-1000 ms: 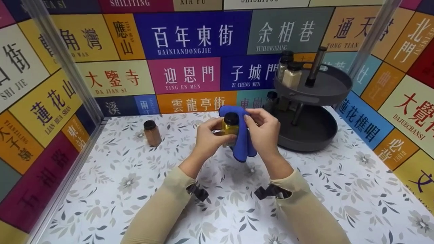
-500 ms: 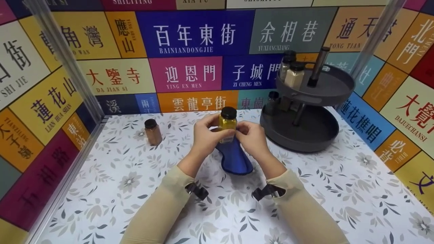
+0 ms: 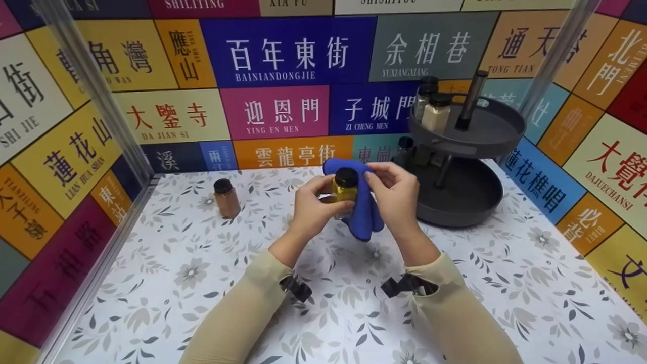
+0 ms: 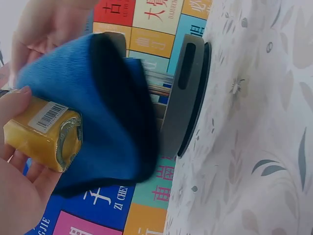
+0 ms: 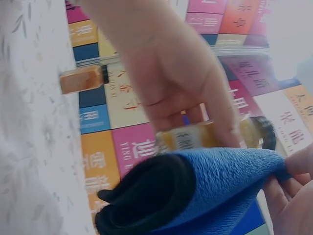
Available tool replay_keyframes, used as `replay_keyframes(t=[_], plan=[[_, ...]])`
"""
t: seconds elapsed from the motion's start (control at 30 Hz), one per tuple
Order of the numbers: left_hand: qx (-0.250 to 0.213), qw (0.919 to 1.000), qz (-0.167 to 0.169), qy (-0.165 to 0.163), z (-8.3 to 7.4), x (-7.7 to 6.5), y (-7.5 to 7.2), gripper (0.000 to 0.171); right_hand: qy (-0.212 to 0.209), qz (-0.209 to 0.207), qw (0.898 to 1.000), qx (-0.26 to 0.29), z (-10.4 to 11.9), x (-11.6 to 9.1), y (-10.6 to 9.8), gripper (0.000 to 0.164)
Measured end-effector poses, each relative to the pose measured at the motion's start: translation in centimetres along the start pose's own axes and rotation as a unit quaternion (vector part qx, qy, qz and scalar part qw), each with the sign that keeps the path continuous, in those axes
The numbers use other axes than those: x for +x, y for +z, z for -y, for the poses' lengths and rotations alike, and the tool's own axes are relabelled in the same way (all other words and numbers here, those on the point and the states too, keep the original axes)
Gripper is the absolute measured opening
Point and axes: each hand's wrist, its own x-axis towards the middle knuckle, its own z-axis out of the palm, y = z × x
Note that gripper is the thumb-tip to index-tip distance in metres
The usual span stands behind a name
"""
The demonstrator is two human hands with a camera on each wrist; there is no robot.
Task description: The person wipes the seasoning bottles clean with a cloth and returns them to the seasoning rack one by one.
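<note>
My left hand grips a small glass spice jar with yellow contents and a black lid, held upright above the table. In the left wrist view a barcode label shows on the jar's side near its base. My right hand pinches a blue cloth by its upper part, close against the jar's right side. The cloth hangs down in folds with a dark edging, seen well in the right wrist view. Part of it lies behind the jar.
A jar of brown powder stands on the floral-covered table to the left. At the right is a two-tier dark grey round rack. A cream-coloured jar and other black-lidded jars stand on it. Sign-covered panels border the table.
Half a second ago the cloth hung below the jar with both hands close together. Now my right hand is farther right and the cloth is raised beside and behind the jar, much as one second ago.
</note>
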Motion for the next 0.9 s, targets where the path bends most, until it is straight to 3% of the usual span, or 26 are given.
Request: replay_keyframes(t=[0.17, 0.4, 0.57, 0.7, 0.77, 0.9], plan=[[0.003, 1.0, -0.001, 0.006, 0.0, 0.0, 0.4, 0.053, -0.016, -0.01, 1.0, 0.004, 0.8, -0.1, -0.5, 0.016], [0.012, 0.9997, -0.02, -0.004, 0.0, 0.0, 0.4, 0.053, 0.031, 0.034, 0.996, -0.074, -0.8, 0.2, 0.0, 0.014], [0.013, 0.999, -0.041, -0.015, -0.3, 0.1, 0.0, 0.053, 0.073, 0.116, 0.979, -0.153, -2.5, 0.2, 0.6, 0.016], [0.001, 0.9991, -0.039, -0.02, -0.7, 0.1, -0.3, 0.053, 0.08, 0.164, 0.964, -0.193, -2.9, 0.2, 0.7, 0.015], [0.0, 0.9994, -0.03, -0.017, -0.8, 0.1, -0.3, 0.055, 0.082, 0.158, 0.965, -0.192, -2.7, 0.2, 0.7, 0.014], [0.005, 0.9998, -0.014, -0.013, -0.6, 0.1, -0.3, 0.055, 0.079, 0.112, 0.981, -0.139, -1.6, 0.3, 0.4, 0.015]])
